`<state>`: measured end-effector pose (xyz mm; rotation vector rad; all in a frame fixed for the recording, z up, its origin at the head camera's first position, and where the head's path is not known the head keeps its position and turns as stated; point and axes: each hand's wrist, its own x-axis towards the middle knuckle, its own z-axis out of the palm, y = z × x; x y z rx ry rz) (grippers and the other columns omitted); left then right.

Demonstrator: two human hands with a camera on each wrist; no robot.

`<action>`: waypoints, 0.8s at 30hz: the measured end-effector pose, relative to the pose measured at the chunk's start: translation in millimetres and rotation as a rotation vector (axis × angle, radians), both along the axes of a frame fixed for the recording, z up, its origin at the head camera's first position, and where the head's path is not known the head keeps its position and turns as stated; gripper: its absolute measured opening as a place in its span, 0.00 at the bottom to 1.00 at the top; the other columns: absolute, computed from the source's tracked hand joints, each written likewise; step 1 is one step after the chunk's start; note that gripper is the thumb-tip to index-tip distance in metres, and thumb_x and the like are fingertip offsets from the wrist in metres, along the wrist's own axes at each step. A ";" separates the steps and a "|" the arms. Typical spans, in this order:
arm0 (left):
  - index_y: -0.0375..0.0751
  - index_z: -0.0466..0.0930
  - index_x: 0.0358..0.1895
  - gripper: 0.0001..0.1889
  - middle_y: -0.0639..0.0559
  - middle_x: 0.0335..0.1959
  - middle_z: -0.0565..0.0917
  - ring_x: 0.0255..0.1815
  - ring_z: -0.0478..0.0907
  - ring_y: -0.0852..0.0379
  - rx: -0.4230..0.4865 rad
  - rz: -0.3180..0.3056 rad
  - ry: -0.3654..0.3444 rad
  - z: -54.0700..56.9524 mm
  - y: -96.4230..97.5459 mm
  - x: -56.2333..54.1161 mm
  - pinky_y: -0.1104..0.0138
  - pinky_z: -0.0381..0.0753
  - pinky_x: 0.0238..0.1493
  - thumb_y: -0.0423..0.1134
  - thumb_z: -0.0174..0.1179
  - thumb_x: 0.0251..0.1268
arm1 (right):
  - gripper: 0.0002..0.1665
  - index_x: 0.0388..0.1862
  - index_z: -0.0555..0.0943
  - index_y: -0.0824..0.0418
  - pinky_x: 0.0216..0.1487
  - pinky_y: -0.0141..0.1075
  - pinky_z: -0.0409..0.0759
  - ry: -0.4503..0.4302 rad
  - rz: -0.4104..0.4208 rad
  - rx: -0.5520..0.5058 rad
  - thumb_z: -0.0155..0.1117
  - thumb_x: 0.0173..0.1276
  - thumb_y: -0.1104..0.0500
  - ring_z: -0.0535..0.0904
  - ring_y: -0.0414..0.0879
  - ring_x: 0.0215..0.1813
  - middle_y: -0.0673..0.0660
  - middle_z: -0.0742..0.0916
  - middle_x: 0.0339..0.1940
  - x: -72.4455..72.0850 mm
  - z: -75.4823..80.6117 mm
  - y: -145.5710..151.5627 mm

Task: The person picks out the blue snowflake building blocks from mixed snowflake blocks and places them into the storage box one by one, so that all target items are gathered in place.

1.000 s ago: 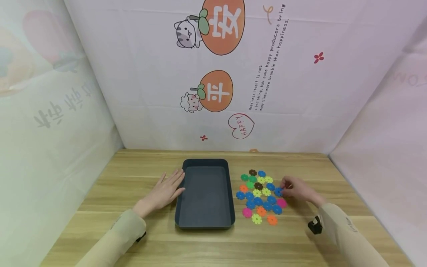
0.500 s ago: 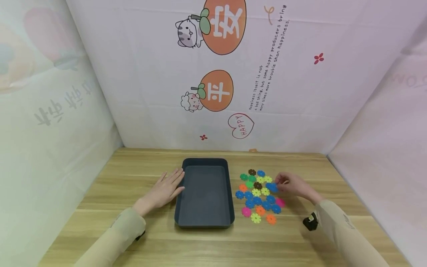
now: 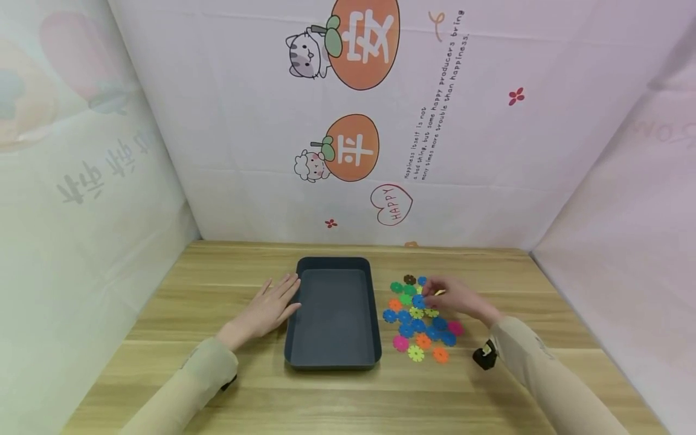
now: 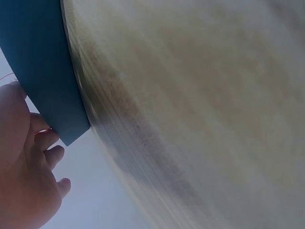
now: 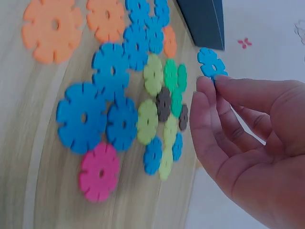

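In the head view my left hand [image 3: 266, 311] lies with straight fingers against the left rim of a dark grey rectangular tray [image 3: 333, 320]. The left wrist view shows the fingertips at the tray's outer wall [image 4: 45, 71]. Between thumb and fingers, my right hand [image 5: 252, 129] pinches a blue notched plastic disc [image 5: 208, 61], a snowflake building piece, held above the others. Below it on the table are several more such discs: blue [image 5: 83, 118], orange [image 5: 45, 28], pink [image 5: 99, 177], yellow [image 5: 147, 121], green [image 5: 176, 102] and brown [image 5: 163, 105]. My right hand hides some of the pieces in the head view.
The wooden table [image 3: 244, 399] ends at a white printed cloth backdrop [image 3: 244, 181], with cloth walls at both sides. The tray stands left of the spread discs, with a narrow strip of table between them. A dark device [image 3: 486, 355] hangs at the right wrist.
My right hand has lifted a blue disc from the right edge of the spread and carried it left over the pieces toward the tray. The left hand stays in place.
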<state>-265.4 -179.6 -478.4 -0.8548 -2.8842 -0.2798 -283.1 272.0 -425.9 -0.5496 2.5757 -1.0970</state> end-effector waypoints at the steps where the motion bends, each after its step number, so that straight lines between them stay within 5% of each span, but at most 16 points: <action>1: 0.34 0.58 0.76 0.32 0.39 0.79 0.59 0.80 0.56 0.41 0.001 0.001 -0.002 -0.2 -0.3 0.1 0.38 0.54 0.77 0.51 0.47 0.79 | 0.09 0.44 0.79 0.68 0.42 0.44 0.87 0.002 0.012 -0.003 0.63 0.70 0.62 0.83 0.50 0.39 0.63 0.85 0.41 -0.9 -0.4 -3.3; 16: 0.33 0.57 0.76 0.33 0.40 0.79 0.58 0.80 0.55 0.41 0.000 0.005 -0.020 -0.4 0.8 -0.7 0.39 0.52 0.78 0.50 0.47 0.79 | 0.07 0.44 0.79 0.62 0.40 0.48 0.84 -0.119 0.018 -0.033 0.62 0.72 0.59 0.84 0.57 0.39 0.60 0.84 0.40 -4.3 19.3 -69.0; 24: 0.33 0.57 0.77 0.33 0.39 0.79 0.58 0.80 0.56 0.41 0.000 0.005 -0.024 1.7 0.9 0.3 0.39 0.52 0.78 0.50 0.47 0.79 | 0.06 0.43 0.79 0.67 0.49 0.50 0.87 -0.146 0.081 -0.110 0.62 0.71 0.63 0.87 0.58 0.43 0.62 0.85 0.39 -3.7 18.9 -111.4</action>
